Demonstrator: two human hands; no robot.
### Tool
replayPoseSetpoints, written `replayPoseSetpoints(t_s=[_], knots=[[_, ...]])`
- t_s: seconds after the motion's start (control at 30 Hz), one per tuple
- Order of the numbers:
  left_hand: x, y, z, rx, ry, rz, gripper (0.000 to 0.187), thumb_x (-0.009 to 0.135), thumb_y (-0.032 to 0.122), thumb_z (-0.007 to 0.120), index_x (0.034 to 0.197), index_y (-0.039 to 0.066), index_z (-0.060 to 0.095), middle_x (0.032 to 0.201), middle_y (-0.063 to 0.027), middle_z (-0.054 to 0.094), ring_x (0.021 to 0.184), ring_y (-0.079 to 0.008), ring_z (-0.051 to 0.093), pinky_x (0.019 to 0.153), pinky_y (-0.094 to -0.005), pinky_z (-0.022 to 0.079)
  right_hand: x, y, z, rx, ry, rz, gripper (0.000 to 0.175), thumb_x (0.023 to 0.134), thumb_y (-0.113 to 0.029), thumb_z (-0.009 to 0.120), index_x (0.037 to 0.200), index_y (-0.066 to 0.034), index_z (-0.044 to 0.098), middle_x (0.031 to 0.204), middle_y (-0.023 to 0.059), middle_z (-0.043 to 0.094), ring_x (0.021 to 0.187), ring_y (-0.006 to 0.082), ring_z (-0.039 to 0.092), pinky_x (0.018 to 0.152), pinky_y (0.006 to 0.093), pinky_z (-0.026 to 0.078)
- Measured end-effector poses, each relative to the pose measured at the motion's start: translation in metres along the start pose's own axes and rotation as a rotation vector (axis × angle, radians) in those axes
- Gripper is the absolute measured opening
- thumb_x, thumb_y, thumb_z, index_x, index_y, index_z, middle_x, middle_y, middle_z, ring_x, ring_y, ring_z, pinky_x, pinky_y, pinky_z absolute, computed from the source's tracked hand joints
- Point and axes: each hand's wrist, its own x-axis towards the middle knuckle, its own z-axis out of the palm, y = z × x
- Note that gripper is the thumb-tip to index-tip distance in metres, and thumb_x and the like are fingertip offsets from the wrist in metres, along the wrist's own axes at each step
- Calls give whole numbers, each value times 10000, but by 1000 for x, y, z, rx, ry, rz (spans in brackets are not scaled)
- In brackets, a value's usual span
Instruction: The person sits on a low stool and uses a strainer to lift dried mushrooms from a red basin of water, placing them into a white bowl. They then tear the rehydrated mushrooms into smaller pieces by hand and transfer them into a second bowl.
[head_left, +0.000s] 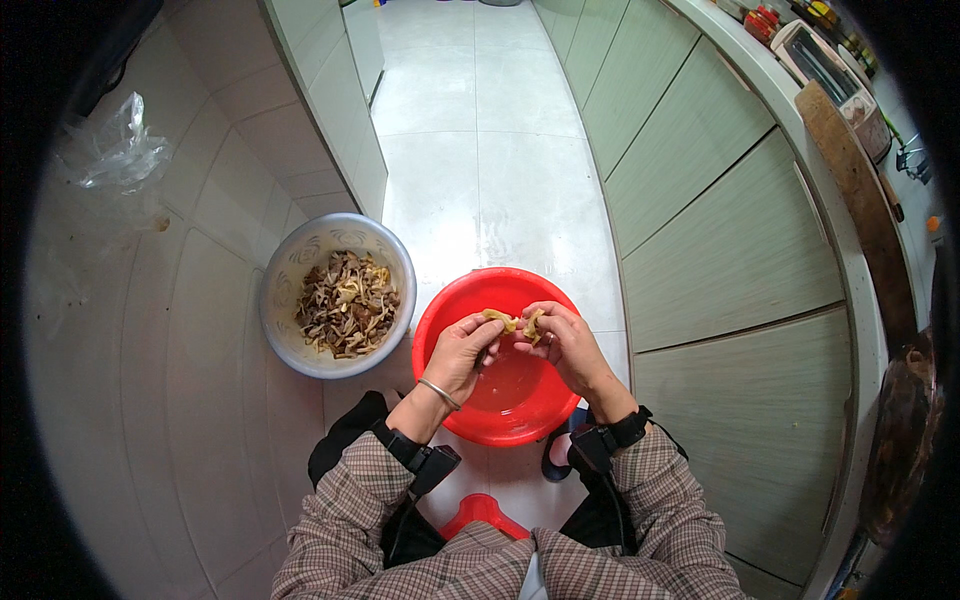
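Over a red plastic basin (499, 416) on the floor, both my hands hold pieces of soft yellowish food, perhaps mushroom. My left hand (461, 352) pinches one yellowish piece (498, 320) between thumb and fingers. Close to it, my right hand (566, 341) grips another yellowish piece (533, 328); whether the two pieces are joined I cannot tell. A little liquid shows in the basin. To the left of it stands a pale basin with a blue-grey rim (274, 337), holding a heap of brown and yellowish strips (349, 304).
Green cabinets (735, 247) line the right side, under a counter with a wooden board (855, 195) and a toaster oven (821, 67). A tiled wall (217, 322) with a clear plastic bag (127, 154) is at left. A red plastic stool (480, 510) is beneath me.
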Motion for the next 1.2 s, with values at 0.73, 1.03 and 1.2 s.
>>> replayPoseSetpoints(t_s=[0.73, 1.03, 1.2], knots=[[-2, 0, -19, -660, -130, -41, 365, 997, 175, 325, 1206, -75, 489, 1263, -194, 517, 1216, -322, 491, 1067, -416, 399, -1, 4, 2, 137, -10, 36, 171, 948, -263, 514, 853, -121, 523, 749, -4, 523, 664, 91, 516, 563, 219, 433], [-8, 2, -13, -493, -166, -63, 366, 911, 28, 390, 1261, -48, 462, 1274, -172, 502, 1246, -300, 465, 1093, -407, 370, 3, 12, 15, -370, 156, -171, 215, 947, -272, 560, 901, -66, 601, 662, -45, 497, 516, 41, 411, 469, 199, 345], [-6, -1, -15, -597, -183, -32, 397, 923, 62, 387, 1304, -42, 431, 1338, -181, 463, 1245, -278, 466, 1085, -402, 375, -3, 12, 21, -706, 24, -405, 181, 870, -141, 643, 1003, -18, 638, 834, 2, 632, 691, 65, 524, 639, 218, 448]])
